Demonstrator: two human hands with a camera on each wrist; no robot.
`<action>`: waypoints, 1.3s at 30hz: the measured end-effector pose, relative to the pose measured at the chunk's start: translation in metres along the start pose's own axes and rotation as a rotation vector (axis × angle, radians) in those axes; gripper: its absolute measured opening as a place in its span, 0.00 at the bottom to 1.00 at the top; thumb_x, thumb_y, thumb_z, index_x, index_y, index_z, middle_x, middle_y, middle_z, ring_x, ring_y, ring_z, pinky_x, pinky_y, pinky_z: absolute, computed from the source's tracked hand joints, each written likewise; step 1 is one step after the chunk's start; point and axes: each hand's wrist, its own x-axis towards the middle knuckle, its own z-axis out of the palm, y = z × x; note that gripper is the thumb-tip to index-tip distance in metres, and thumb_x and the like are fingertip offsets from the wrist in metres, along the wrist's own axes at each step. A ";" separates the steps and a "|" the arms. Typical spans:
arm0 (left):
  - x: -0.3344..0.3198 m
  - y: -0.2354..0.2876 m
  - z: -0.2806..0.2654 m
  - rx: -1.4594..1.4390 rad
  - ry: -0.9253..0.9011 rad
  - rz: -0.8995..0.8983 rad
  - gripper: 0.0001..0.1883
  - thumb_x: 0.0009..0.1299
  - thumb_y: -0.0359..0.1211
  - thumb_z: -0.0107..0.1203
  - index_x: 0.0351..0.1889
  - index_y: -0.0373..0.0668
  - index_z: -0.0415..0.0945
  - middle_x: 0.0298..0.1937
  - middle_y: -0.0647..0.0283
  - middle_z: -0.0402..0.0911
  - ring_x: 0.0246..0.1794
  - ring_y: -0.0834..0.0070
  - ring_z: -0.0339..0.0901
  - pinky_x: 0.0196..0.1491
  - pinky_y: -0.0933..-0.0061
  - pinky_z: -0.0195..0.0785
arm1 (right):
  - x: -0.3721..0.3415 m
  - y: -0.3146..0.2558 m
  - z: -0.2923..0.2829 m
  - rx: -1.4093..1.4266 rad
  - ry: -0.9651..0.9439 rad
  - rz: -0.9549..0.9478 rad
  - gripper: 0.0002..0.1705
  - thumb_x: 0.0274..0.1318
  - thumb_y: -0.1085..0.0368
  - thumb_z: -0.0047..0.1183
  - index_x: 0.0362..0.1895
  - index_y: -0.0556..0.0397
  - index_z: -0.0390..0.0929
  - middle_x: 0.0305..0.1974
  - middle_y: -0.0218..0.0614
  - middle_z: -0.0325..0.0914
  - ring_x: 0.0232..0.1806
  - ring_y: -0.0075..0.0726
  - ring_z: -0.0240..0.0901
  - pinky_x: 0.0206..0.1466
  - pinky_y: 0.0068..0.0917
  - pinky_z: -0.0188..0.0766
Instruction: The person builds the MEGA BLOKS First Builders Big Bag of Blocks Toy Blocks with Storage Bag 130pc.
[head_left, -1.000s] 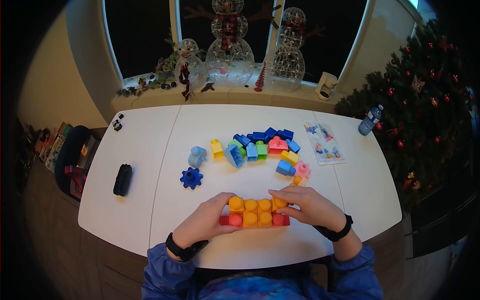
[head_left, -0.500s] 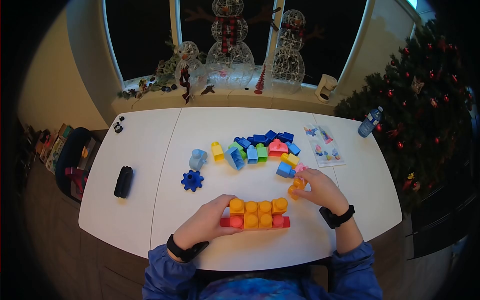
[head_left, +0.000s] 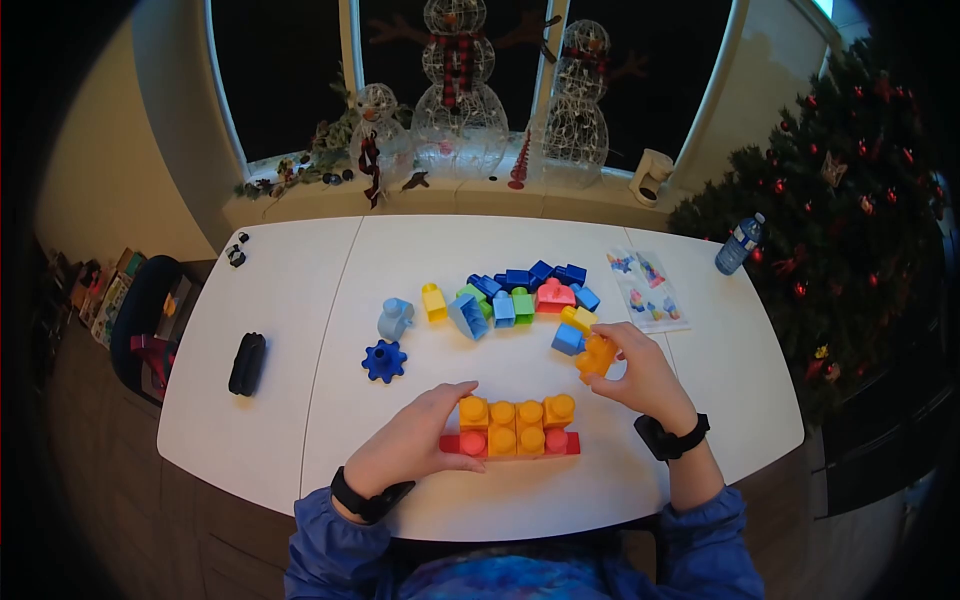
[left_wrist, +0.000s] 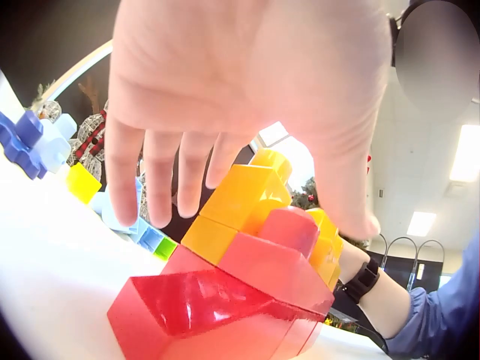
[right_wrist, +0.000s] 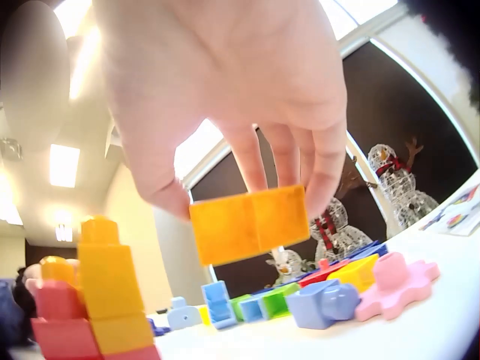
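A built block of orange bricks on a red base (head_left: 515, 440) stands near the table's front edge. Around its left end is my left hand (head_left: 405, 445), thumb on the near side, fingers beyond. In the left wrist view, the left hand (left_wrist: 247, 75) has its fingers hanging nearly straight over the red and orange bricks (left_wrist: 232, 195). My right hand (head_left: 650, 380) pinches an orange brick (head_left: 597, 356) right of the build. The right wrist view shows that brick (right_wrist: 251, 225) between thumb and fingertips of the right hand (right_wrist: 232, 75), raised above the table.
Loose blue, green, yellow and red bricks (head_left: 555, 294) lie in an arc beyond the build. A dark blue gear (head_left: 384, 361) and black case (head_left: 247, 363) are left; a picture sheet (head_left: 648, 288) and bottle (head_left: 740, 243) are right. A pink gear (right_wrist: 394, 285) lies on the table.
My right hand left the build, reached right and now holds an orange brick. The left hand stays at the build's left end, its upper fingertips now slightly off it.
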 end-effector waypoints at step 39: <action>0.028 0.037 -0.004 0.285 0.061 0.168 0.15 0.67 0.32 0.67 0.52 0.49 0.84 0.49 0.62 0.86 0.56 0.63 0.81 0.69 0.45 0.61 | -0.026 -0.068 0.031 0.107 0.071 -0.339 0.15 0.50 0.70 0.70 0.44 0.52 0.84 0.44 0.36 0.83 0.47 0.43 0.78 0.55 0.37 0.70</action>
